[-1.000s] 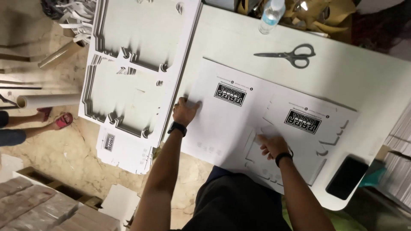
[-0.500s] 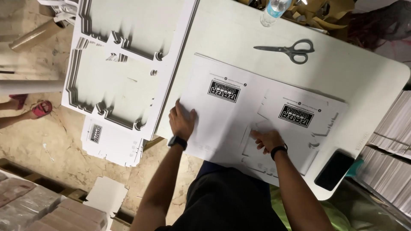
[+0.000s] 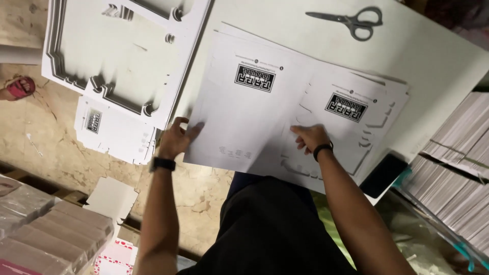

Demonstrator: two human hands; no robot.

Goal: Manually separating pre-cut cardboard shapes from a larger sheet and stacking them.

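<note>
A large white die-cut card sheet (image 3: 285,102) with two black printed labels lies on top of a stack on the white table (image 3: 438,56). My left hand (image 3: 177,137) grips the sheet's left edge, thumb on top. My right hand (image 3: 309,137) presses flat on the sheet near its front middle, fingers spread over the cut lines. Both wrists wear dark bands.
Grey-handled scissors (image 3: 351,20) lie at the table's far side. A dark phone (image 3: 382,175) sits at the front right corner. Leftover white card frames (image 3: 117,56) pile on the floor at left. Stacks of flat cards (image 3: 458,168) stand right, wrapped bundles (image 3: 51,239) lower left.
The camera has dropped closer to the table. My left hand has slid to the sheet's left edge and closed on it; my right hand stays pressed on the sheet.
</note>
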